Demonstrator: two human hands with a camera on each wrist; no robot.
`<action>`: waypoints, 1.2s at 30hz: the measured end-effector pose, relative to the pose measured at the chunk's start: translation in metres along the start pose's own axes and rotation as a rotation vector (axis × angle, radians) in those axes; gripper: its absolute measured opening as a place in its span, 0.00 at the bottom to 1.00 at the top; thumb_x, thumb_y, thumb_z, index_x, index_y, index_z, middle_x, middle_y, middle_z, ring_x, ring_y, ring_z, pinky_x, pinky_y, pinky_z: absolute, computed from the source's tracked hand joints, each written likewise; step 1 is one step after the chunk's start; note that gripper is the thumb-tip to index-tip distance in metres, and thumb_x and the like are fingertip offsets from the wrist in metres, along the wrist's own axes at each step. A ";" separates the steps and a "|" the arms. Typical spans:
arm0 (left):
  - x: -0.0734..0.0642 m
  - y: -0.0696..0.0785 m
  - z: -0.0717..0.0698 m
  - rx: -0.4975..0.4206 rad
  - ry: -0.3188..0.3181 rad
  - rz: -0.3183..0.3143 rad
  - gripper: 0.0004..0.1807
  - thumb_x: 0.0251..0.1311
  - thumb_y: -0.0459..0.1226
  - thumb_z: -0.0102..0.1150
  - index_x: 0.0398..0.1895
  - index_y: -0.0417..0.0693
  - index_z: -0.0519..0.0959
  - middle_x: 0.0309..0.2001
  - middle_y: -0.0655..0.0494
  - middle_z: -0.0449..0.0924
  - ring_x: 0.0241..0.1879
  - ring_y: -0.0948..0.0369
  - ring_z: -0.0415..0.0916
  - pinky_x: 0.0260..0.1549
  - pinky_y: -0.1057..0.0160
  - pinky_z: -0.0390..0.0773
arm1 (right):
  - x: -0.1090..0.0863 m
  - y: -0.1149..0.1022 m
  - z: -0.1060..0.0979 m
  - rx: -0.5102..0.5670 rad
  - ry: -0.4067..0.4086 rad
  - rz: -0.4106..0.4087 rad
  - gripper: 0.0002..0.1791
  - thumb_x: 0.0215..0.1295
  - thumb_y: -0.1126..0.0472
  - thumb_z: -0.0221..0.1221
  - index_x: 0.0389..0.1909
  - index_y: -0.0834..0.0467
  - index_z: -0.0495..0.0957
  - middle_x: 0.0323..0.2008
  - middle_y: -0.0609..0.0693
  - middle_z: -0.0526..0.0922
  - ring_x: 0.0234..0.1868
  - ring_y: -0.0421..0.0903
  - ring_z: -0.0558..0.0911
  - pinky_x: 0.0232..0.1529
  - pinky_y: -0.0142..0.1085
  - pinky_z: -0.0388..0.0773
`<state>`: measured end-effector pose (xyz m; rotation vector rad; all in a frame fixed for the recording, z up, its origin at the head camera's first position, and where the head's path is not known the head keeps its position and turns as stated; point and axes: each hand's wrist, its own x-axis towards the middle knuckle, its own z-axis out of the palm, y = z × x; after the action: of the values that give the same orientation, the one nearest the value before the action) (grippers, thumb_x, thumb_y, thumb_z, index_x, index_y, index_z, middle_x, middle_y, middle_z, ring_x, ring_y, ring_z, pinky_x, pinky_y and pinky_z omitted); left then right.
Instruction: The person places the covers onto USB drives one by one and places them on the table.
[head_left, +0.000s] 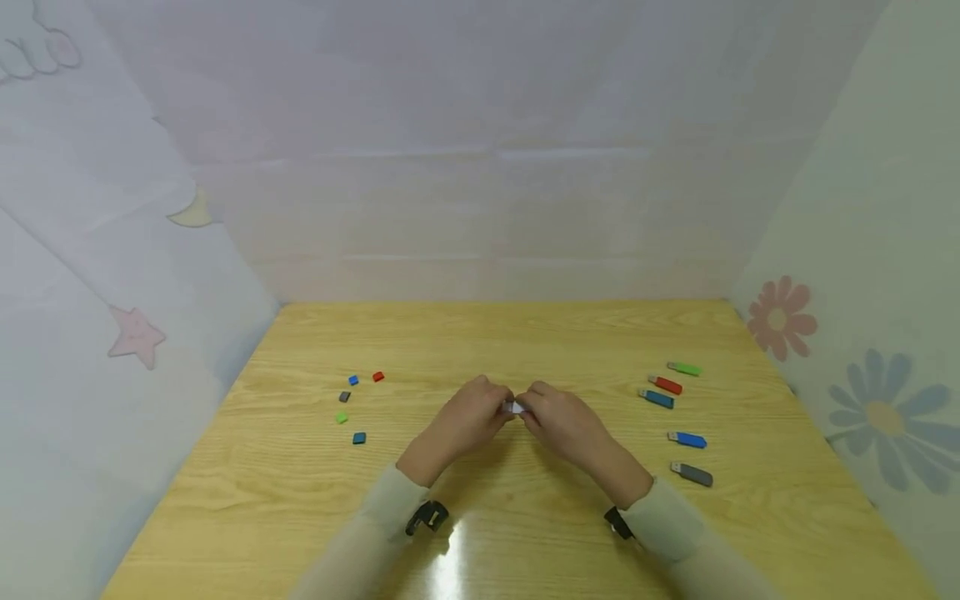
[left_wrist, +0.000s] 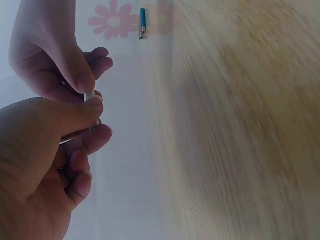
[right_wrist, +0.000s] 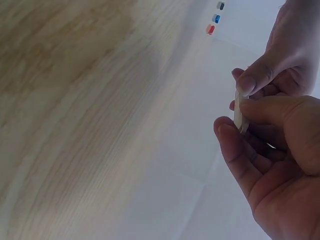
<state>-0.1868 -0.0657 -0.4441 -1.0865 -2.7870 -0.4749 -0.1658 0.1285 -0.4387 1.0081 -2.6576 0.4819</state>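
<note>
Over the middle of the table, both hands meet at a small white USB stick point(head_left: 517, 407). My left hand point(head_left: 468, 412) pinches one end between thumb and fingers. From the other side, my right hand point(head_left: 566, 423) pinches the opposite end. In the right wrist view the white stick point(right_wrist: 239, 117) shows as a narrow piece between the thumbs and fingertips. Fingers cover most of it, so I cannot tell whether a cap sits on it.
Several small caps lie at the left: blue point(head_left: 353, 380), red point(head_left: 378, 377), dark grey point(head_left: 344, 397), green point(head_left: 342, 418), teal point(head_left: 359, 437). Uncapped USB sticks lie at the right: green point(head_left: 684, 368), red point(head_left: 666, 384), teal point(head_left: 657, 398), blue point(head_left: 687, 439), grey point(head_left: 692, 474).
</note>
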 end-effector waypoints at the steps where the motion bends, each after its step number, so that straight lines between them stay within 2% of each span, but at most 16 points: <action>1: -0.001 -0.001 0.000 0.015 0.003 0.005 0.11 0.69 0.42 0.63 0.46 0.45 0.85 0.38 0.58 0.87 0.32 0.64 0.70 0.35 0.68 0.72 | 0.000 -0.001 0.000 0.008 -0.007 0.008 0.08 0.65 0.67 0.67 0.43 0.65 0.85 0.38 0.52 0.83 0.30 0.40 0.81 0.30 0.27 0.79; 4: -0.003 -0.005 -0.001 0.055 0.014 0.009 0.11 0.70 0.43 0.62 0.45 0.46 0.85 0.37 0.59 0.86 0.31 0.64 0.68 0.33 0.69 0.70 | 0.001 -0.002 -0.003 0.027 -0.031 0.052 0.10 0.65 0.65 0.68 0.45 0.65 0.84 0.41 0.53 0.84 0.30 0.40 0.81 0.28 0.27 0.78; 9: -0.006 -0.013 -0.002 0.074 0.029 -0.015 0.09 0.67 0.42 0.66 0.43 0.46 0.84 0.35 0.59 0.85 0.30 0.63 0.66 0.31 0.68 0.70 | -0.001 0.000 -0.009 0.035 -0.052 0.139 0.14 0.64 0.62 0.69 0.49 0.62 0.83 0.45 0.53 0.85 0.28 0.40 0.81 0.25 0.28 0.75; 15: -0.015 -0.026 -0.002 0.101 0.012 -0.083 0.10 0.64 0.43 0.69 0.42 0.48 0.85 0.34 0.61 0.84 0.30 0.64 0.67 0.29 0.67 0.71 | -0.008 0.009 -0.012 -0.004 -0.101 0.182 0.14 0.65 0.60 0.69 0.50 0.58 0.84 0.49 0.51 0.85 0.35 0.44 0.86 0.30 0.34 0.82; 21: -0.023 -0.039 -0.005 0.074 -0.024 -0.145 0.10 0.65 0.42 0.68 0.44 0.48 0.85 0.36 0.60 0.85 0.31 0.64 0.68 0.30 0.67 0.72 | -0.014 0.018 -0.014 -0.004 -0.136 0.204 0.15 0.67 0.59 0.67 0.51 0.59 0.83 0.50 0.52 0.84 0.37 0.45 0.86 0.34 0.38 0.84; 30: -0.034 -0.055 -0.003 0.065 -0.030 -0.171 0.09 0.64 0.42 0.69 0.43 0.47 0.86 0.35 0.60 0.85 0.29 0.64 0.67 0.30 0.67 0.71 | -0.024 0.029 -0.020 0.015 -0.192 0.277 0.16 0.69 0.59 0.65 0.54 0.60 0.82 0.52 0.54 0.83 0.42 0.49 0.86 0.40 0.43 0.84; 36: -0.038 -0.060 0.001 0.053 -0.059 -0.190 0.09 0.64 0.40 0.69 0.43 0.48 0.87 0.33 0.60 0.85 0.30 0.65 0.68 0.30 0.67 0.71 | -0.031 0.034 -0.024 -0.011 -0.171 0.262 0.15 0.67 0.60 0.66 0.52 0.61 0.83 0.50 0.54 0.84 0.40 0.48 0.86 0.38 0.42 0.84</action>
<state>-0.1996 -0.1315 -0.4681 -0.8429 -2.9519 -0.3908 -0.1634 0.1797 -0.4351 0.7299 -2.9607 0.4499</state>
